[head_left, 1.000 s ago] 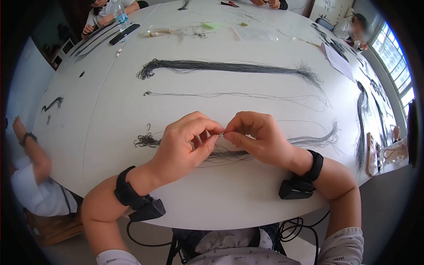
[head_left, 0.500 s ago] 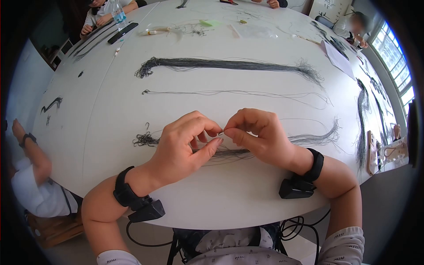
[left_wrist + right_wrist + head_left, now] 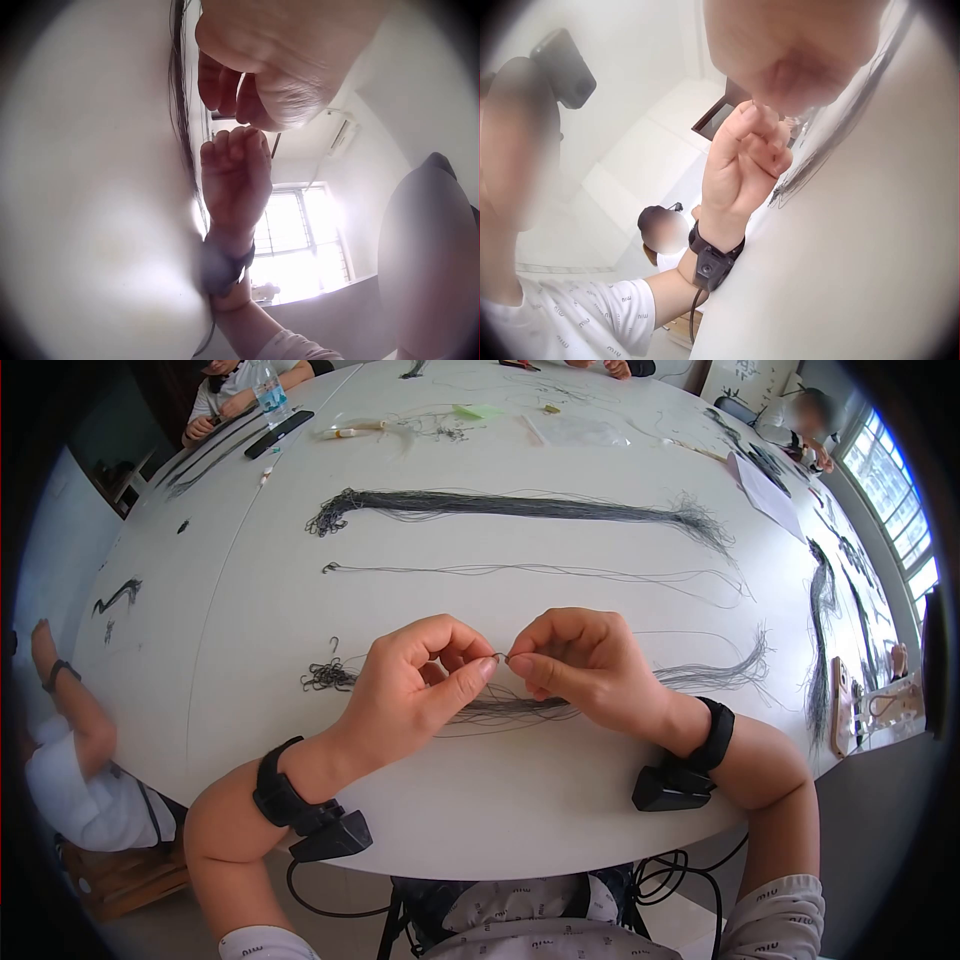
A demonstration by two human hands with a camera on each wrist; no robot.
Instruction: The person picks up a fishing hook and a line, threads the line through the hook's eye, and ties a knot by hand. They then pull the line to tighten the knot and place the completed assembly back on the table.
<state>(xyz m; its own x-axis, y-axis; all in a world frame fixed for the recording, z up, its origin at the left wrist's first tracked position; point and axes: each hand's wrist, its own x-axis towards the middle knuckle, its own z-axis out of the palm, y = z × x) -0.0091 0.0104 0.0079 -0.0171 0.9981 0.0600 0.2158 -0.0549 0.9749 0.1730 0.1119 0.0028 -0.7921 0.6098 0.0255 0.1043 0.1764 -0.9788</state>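
Thin wire (image 3: pixel 502 655) | long axis left-right, apparently bowed | pinched between hands (image 3: pixel 410 680) (image 3: pixel 592 665)

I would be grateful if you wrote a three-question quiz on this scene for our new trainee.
1. True or false: the left hand and the right hand pinch a thin dark piece between them.
2. In the head view, what lies between the thick dark bundle and the hands? A) a pair of scissors; B) a few thin lines; C) a bowl.
3. Fill in the blank: the dark hooks of the bundle nearest the person lie at its ____ end, from the person's side.

Key: 1. True; 2. B; 3. left
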